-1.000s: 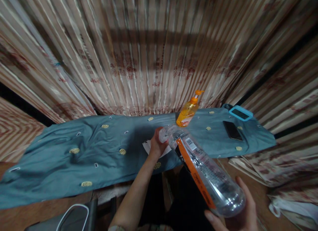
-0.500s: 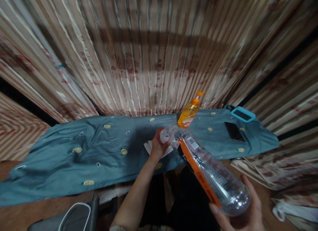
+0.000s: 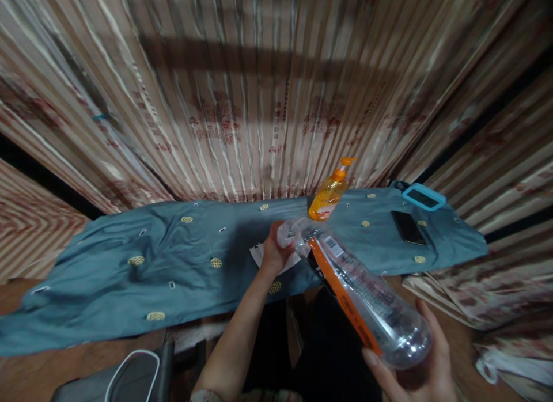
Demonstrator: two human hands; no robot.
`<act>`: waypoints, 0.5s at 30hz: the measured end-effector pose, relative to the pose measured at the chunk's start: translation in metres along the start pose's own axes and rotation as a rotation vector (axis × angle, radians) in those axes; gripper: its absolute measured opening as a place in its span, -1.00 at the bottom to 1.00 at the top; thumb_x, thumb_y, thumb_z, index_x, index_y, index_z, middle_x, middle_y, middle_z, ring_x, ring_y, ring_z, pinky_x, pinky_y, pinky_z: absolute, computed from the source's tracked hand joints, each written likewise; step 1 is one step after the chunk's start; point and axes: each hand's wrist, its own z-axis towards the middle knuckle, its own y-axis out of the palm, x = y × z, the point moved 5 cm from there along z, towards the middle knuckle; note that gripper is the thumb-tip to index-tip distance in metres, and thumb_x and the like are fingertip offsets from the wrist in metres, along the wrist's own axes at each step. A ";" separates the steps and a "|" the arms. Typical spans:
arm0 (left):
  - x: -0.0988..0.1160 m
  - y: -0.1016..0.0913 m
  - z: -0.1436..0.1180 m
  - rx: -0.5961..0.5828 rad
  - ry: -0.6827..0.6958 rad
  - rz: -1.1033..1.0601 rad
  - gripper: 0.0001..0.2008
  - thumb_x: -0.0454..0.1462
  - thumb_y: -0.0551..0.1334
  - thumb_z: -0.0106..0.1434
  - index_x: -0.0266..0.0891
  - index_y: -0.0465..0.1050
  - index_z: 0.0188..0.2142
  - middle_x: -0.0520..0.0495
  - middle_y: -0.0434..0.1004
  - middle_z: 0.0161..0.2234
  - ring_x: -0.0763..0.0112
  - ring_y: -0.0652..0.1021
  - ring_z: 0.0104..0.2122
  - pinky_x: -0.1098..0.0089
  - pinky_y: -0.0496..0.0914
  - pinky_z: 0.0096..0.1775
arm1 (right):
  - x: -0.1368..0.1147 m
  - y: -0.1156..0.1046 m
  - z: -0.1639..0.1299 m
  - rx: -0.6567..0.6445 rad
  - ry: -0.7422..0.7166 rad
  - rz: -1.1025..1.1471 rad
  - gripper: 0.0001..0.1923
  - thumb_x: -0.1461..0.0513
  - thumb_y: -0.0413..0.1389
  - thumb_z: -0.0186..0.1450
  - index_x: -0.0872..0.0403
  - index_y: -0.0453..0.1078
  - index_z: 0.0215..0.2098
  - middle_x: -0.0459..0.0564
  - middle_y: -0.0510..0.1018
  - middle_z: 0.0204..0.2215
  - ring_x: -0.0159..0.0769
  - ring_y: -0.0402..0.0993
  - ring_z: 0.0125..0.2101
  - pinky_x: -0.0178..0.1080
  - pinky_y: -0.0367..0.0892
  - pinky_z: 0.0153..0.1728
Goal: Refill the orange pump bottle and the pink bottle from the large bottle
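Note:
A large clear plastic bottle (image 3: 363,298) with an orange label strip lies tilted, neck pointing away from me. My right hand (image 3: 415,367) cups its base at the lower right. My left hand (image 3: 274,249) is closed around its cap end, over a white paper (image 3: 259,255) on the blue cloth (image 3: 129,264). Just beyond the bottle's neck stands an orange pump bottle (image 3: 328,194).
The blue cloth covers a long table against striped curtains (image 3: 259,91). A dark phone (image 3: 406,227) and a device in a turquoise case (image 3: 421,197) lie at the right end. A dark seat with white piping (image 3: 129,379) is at the lower left. Papers (image 3: 453,298) are stacked lower right.
The view has shifted slightly. Both hands keep their hold on the clear bottle, with only a small wobble at its base.

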 end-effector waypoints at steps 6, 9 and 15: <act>-0.010 0.003 0.000 -0.010 0.032 -0.035 -0.43 -0.34 0.40 0.01 -0.15 0.32 0.04 -0.05 0.58 -0.07 0.26 0.60 -0.11 0.26 0.49 -0.01 | -0.006 0.000 -0.002 0.014 -0.004 0.025 0.10 -0.15 0.31 0.07 0.10 0.06 0.42 0.23 0.34 0.23 0.16 0.41 0.10 0.08 0.41 0.01; -0.010 0.003 -0.001 -0.003 0.050 -0.033 -0.43 -0.35 0.39 0.01 -0.17 0.32 0.03 -0.05 0.58 -0.08 0.27 0.60 -0.12 0.28 0.49 -0.03 | -0.006 -0.001 -0.002 0.007 0.020 0.029 0.13 -0.17 0.31 0.06 0.11 0.04 0.43 0.26 0.34 0.24 0.19 0.40 0.09 0.10 0.40 -0.01; -0.005 0.003 -0.002 -0.003 0.032 -0.042 -0.45 -0.35 0.39 0.01 -0.17 0.33 0.01 -0.02 0.59 -0.12 0.29 0.61 -0.15 0.30 0.48 -0.05 | -0.003 -0.001 -0.003 -0.008 0.117 0.093 0.17 -0.13 0.34 0.02 0.11 0.01 0.43 0.28 0.22 0.34 0.29 0.29 0.20 0.16 0.36 0.03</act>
